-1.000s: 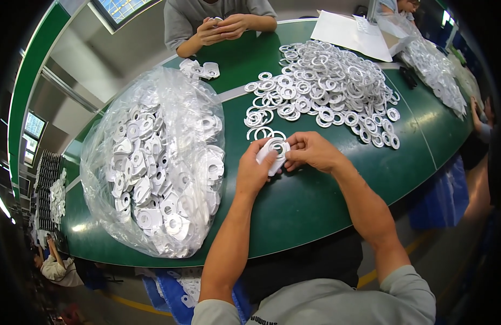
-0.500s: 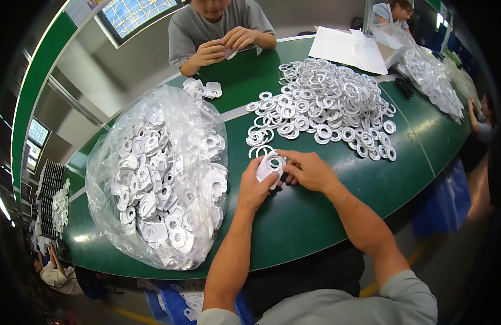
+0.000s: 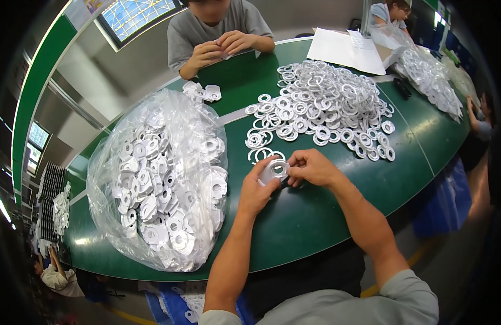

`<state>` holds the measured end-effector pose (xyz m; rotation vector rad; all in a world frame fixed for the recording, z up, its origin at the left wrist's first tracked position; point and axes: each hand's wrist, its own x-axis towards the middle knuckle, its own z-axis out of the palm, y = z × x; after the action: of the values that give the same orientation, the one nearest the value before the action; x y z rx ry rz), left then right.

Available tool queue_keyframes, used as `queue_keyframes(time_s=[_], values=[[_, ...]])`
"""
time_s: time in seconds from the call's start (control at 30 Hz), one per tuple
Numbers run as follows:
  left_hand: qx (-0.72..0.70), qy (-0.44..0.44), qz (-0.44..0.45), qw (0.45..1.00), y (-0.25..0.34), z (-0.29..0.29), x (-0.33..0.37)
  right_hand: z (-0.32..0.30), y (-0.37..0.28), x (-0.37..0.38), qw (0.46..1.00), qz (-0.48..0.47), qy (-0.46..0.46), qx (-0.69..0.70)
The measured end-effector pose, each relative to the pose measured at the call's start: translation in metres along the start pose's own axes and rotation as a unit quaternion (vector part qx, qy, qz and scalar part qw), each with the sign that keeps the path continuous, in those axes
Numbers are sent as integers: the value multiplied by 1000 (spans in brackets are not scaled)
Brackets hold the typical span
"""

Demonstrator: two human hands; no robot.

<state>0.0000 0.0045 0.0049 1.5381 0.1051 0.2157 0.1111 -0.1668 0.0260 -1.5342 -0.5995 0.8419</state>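
Observation:
Between my two hands, above the green table, is a white plastic part [image 3: 269, 172] with a round ring-shaped opening. My left hand [image 3: 257, 187] grips it from the left side, thumb below and fingers behind. At its right edge, the fingertips of my right hand [image 3: 310, 169] are pinched together on the ring [image 3: 280, 168] seated at the opening. Just beyond my hands lie a few loose white rings [image 3: 263, 154], part of a large heap of white rings [image 3: 329, 100]. To the left stands a clear plastic bag [image 3: 107, 187] full of similar white parts [image 3: 147, 181].
Across the green table [image 3: 294, 227] a co-worker [image 3: 220, 46] handles a small white piece, beside a few white parts [image 3: 203, 92]. White cardboard [image 3: 345, 51], a black object [image 3: 402, 88] and another filled bag [image 3: 429, 76] lie at the far right. More people sit farther off.
My right hand has shifted its fingers from over the part's top to its right edge. The part has turned slightly in my left hand.

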Motion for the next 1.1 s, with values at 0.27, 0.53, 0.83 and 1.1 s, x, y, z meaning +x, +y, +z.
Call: queue_keyframes(time_s=[0.27, 0.53, 0.83, 1.1], values=[[-18, 31, 5, 999, 1, -3, 1, 17, 0, 4, 993, -85, 77, -34], [-34, 58, -6, 998, -8, -6, 0, 36, 5, -5, 878, -289, 130, -357], [-96, 70, -28, 993, -12, -10, 1, 38, -2, -2, 912, -289, 134, -257], [-145, 84, 12, 986, -17, -12, 0, 45, -11, -7, 929, -249, 104, -255]])
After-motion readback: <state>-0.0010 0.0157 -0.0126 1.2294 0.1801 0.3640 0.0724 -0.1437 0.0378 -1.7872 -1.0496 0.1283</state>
